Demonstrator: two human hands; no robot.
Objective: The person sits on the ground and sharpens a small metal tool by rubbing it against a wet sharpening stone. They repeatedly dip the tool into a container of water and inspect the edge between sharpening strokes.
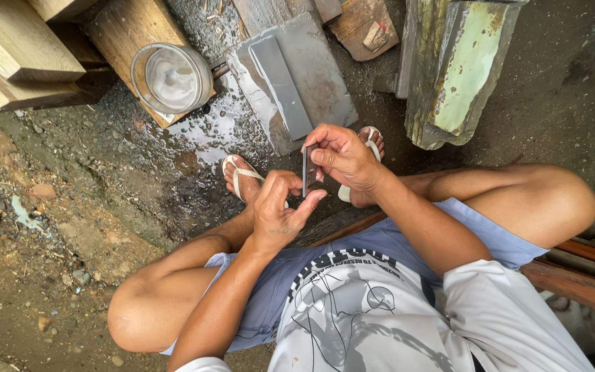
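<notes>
The small dark blade (308,169) stands upright between both hands: right hand (342,157) pinches its top, left hand (278,210) grips below.

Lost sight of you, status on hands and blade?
Left hand and right hand both pinching small dark blade. Grey whetstone on wet ground ahead. Nothing blocking.

No packages, labels, signs or screens show here — only bare ground, wood and stone.

small dark flat blade (308,170); upright on edge; above the sandalled feet
</notes>
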